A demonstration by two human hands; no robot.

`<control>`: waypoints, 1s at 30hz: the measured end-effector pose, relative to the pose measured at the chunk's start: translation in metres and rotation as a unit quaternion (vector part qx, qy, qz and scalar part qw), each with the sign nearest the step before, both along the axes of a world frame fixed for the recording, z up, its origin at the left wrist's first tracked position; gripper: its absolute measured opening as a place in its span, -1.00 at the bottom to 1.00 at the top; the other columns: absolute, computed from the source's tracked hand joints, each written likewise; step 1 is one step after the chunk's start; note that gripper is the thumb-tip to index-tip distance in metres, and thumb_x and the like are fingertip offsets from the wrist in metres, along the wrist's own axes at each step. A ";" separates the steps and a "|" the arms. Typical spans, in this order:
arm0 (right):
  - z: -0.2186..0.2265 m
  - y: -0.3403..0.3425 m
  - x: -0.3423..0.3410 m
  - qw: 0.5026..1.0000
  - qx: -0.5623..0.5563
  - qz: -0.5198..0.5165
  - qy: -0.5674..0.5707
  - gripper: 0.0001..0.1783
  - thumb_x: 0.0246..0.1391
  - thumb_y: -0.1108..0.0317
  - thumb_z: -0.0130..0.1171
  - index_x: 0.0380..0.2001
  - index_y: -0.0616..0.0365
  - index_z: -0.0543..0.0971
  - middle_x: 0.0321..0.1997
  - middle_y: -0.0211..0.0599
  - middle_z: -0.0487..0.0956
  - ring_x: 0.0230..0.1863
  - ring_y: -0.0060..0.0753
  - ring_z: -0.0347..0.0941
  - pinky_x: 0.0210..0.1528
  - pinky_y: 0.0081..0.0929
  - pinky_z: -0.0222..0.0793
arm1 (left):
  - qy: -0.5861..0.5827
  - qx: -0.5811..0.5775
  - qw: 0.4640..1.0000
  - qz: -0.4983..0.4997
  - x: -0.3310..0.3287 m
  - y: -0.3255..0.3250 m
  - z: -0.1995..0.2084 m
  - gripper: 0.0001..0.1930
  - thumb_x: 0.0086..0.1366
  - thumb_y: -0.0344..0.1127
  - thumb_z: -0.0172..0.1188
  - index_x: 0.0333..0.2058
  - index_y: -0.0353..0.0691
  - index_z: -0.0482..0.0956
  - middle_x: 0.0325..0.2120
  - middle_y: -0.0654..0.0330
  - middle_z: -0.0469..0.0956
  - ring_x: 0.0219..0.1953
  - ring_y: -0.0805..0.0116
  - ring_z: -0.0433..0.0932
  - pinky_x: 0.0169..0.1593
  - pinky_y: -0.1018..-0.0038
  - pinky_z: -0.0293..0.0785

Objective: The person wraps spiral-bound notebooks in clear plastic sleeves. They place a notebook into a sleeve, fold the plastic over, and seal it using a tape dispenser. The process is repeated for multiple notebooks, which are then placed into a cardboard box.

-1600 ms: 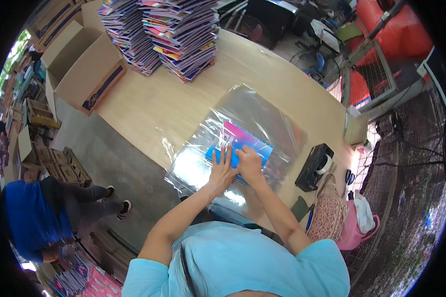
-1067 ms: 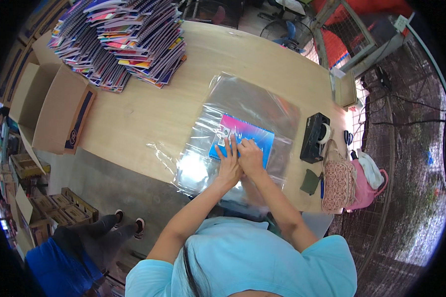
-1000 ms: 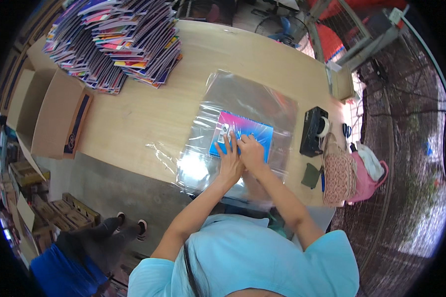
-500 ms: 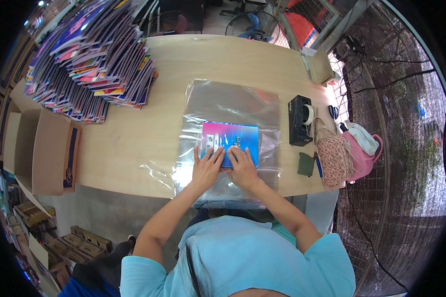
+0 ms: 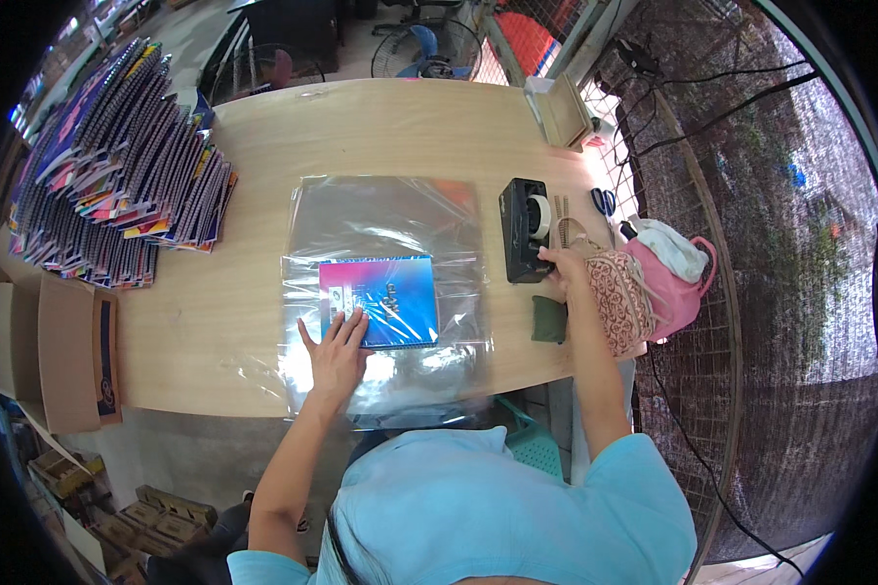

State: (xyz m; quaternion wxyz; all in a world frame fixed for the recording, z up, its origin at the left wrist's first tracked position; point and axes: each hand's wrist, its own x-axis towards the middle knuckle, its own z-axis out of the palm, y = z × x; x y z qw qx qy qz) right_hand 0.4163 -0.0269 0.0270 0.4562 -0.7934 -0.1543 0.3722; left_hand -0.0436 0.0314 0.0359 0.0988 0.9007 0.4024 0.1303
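A spiral notebook (image 5: pixel 415 297) with a pink-to-blue cover lies under a sheet of clear plastic film (image 5: pixel 390 210), which is spread on the table with wrinkles around the notebook. My left hand (image 5: pixel 338 353) rests flat, fingers spread, on the film over the notebook's near left corner. At the near end of a black tape dispenser (image 5: pixel 521 234), my right hand (image 5: pixel 564 268) has its fingers bent together by the cutting edge. Whatever is between those fingertips is too small to make out. A white tape roll (image 5: pixel 538 216) sits in the dispenser.
Tall stacks of spiral notebooks (image 5: pixel 117 166) stand at the far left, behind an open cardboard box (image 5: pixel 68 351). Right of the dispenser are scissors (image 5: pixel 604 202), a patterned pouch (image 5: pixel 617 302) and a pink bag (image 5: pixel 668 292). A small green pouch (image 5: pixel 549 319) lies near my right forearm.
My right hand has left the notebook and moved right to the tape dispenser. My left hand stays on the wrapped notebook. The whole view has shifted, with the table further left.
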 end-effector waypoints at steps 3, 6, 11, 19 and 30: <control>0.004 -0.020 -0.022 0.991 0.083 -0.006 -0.105 -0.79 -0.02 0.30 0.31 -0.50 0.25 0.60 -0.45 -0.32 0.60 -0.43 -0.41 0.46 -0.38 -0.46 0.33 | 0.001 0.004 1.000 0.019 0.000 0.000 -0.002 -0.46 0.07 -0.21 0.26 0.09 -0.01 0.43 0.17 0.37 0.36 0.19 0.26 0.34 0.24 -0.37 -0.49; -0.014 -0.040 -0.059 0.981 0.092 -0.167 0.027 -0.82 0.04 0.33 0.26 -0.43 0.24 0.58 -0.45 -0.34 0.58 -0.44 -0.41 0.47 -0.37 -0.41 0.38 | -0.001 0.001 1.000 0.024 -0.002 -0.005 -0.001 -0.45 0.06 -0.22 0.26 0.09 -0.01 0.43 0.17 0.37 0.36 0.19 0.25 0.34 0.23 -0.38 -0.50; -0.088 -0.037 -0.089 0.834 0.252 -0.215 0.441 -0.87 0.12 0.33 0.19 -0.36 0.17 0.55 -0.46 -0.37 0.55 -0.47 -0.43 0.46 -0.39 -0.37 0.44 | 0.012 -0.002 1.000 0.017 -0.004 0.000 -0.002 -0.41 0.05 -0.21 0.27 0.12 0.02 0.39 0.18 0.38 0.34 0.19 0.27 0.35 0.22 -0.41 -0.46; 0.050 0.038 -0.269 0.946 0.113 0.303 0.028 -0.39 0.08 0.33 0.20 0.20 0.20 0.32 -0.41 -0.21 0.59 -0.43 -0.39 0.54 -0.41 -0.44 0.46 | -0.023 0.002 1.000 0.006 -0.014 0.000 -0.016 -0.39 0.04 -0.19 0.26 0.13 0.05 0.39 0.18 0.40 0.35 0.19 0.31 0.34 0.24 -0.37 -0.45; 0.007 0.022 -0.288 0.878 -0.093 0.335 -0.330 0.23 -0.14 0.08 0.38 0.37 -0.03 -0.29 -0.41 0.16 0.59 -0.34 0.21 0.55 -0.34 -0.05 0.43 | -0.032 -0.036 0.999 -0.003 -0.007 0.006 -0.010 -0.42 0.15 0.29 -0.01 0.18 0.46 0.30 0.09 0.07 0.35 0.21 0.12 0.23 0.21 -0.40 -0.35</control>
